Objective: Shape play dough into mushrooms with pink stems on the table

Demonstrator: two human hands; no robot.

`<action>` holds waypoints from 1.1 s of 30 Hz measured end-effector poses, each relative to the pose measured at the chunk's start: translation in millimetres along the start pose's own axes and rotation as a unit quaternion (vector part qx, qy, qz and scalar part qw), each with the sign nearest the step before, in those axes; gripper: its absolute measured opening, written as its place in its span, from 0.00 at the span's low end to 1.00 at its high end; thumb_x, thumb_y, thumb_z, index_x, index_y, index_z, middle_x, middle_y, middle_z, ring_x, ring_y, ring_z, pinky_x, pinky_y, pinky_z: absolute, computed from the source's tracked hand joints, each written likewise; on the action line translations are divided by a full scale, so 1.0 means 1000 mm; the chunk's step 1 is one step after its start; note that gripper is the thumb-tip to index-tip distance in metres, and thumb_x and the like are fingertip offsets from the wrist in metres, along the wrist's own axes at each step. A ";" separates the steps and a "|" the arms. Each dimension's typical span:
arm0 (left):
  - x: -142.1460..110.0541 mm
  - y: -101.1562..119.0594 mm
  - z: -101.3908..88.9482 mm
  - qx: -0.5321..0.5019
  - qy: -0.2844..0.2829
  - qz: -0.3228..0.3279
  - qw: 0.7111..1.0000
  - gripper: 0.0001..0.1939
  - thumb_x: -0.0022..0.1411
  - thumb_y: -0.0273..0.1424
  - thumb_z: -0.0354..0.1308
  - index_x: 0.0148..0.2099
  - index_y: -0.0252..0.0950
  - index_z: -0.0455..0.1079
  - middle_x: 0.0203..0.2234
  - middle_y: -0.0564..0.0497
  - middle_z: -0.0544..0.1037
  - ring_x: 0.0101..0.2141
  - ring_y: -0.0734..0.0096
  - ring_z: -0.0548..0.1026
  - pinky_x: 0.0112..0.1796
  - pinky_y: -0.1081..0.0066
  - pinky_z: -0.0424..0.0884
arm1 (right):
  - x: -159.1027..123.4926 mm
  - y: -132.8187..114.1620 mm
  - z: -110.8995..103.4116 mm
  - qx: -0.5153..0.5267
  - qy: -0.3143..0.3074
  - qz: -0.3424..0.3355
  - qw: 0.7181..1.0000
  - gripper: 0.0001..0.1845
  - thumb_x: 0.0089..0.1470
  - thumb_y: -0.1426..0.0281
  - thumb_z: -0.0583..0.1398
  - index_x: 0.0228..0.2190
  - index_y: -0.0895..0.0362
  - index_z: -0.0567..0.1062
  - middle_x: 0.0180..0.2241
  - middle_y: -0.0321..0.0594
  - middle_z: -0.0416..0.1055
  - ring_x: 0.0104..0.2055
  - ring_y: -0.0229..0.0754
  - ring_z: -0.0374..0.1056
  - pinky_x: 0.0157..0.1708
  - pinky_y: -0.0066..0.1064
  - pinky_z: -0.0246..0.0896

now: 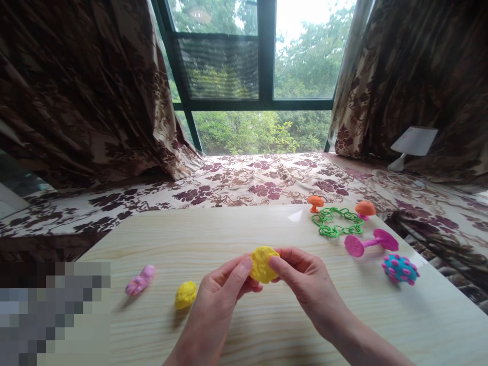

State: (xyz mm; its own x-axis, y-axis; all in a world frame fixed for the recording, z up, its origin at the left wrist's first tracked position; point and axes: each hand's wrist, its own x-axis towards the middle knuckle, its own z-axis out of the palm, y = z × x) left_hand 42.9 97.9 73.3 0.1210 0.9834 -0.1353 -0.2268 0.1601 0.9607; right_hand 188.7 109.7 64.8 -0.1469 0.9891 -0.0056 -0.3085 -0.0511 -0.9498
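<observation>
single head-worn view, facing forward and down, close

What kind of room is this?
It looks like a home, perhaps a bedroom or sitting room: floral curtains frame a window, a small lamp stands to the right, and colorful clay shapes lie on the table.

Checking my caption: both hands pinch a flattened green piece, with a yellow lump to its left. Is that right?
Not quite: in the head view, the flattened piece between the left hand and right hand is yellow, not green. The rest holds.
</observation>
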 end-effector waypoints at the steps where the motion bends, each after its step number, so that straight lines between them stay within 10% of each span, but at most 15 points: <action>1: 0.000 0.001 -0.001 0.010 0.009 -0.005 1.000 0.14 0.58 0.36 0.54 0.43 0.37 0.74 0.32 0.48 0.77 0.30 0.71 0.71 0.39 0.68 0.69 | 0.000 -0.001 -0.001 -0.008 -0.006 -0.002 1.000 0.11 0.49 0.65 0.62 0.32 0.60 0.75 0.29 0.39 0.73 0.32 0.38 0.66 0.33 0.27 0.62; 15: -0.002 0.006 -0.004 0.214 0.028 0.030 0.976 0.16 0.56 0.36 0.56 0.46 0.38 0.72 0.23 0.53 0.75 0.27 0.72 0.71 0.32 0.73 0.69 | -0.001 -0.007 -0.008 -0.130 -0.039 -0.032 0.990 0.11 0.55 0.65 0.56 0.33 0.60 0.74 0.21 0.31 0.63 0.21 0.29 0.54 0.20 0.22 0.50; 33: 0.000 -0.008 0.002 0.111 0.119 0.052 0.985 0.13 0.52 0.35 0.59 0.41 0.37 0.75 0.26 0.52 0.77 0.27 0.73 0.71 0.33 0.74 0.69 | -0.007 0.005 0.008 -0.029 -0.016 -0.015 0.999 0.10 0.56 0.65 0.55 0.28 0.60 0.66 0.20 0.31 0.62 0.22 0.31 0.57 0.23 0.24 0.54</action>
State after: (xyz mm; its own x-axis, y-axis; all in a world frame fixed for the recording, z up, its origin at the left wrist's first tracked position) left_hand 46.9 96.3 66.1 -0.1272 0.9901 -0.0600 -0.0054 0.0598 0.9982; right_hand 181.2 101.6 62.7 -0.1684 0.9852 0.0328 -0.2578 -0.0119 -0.9661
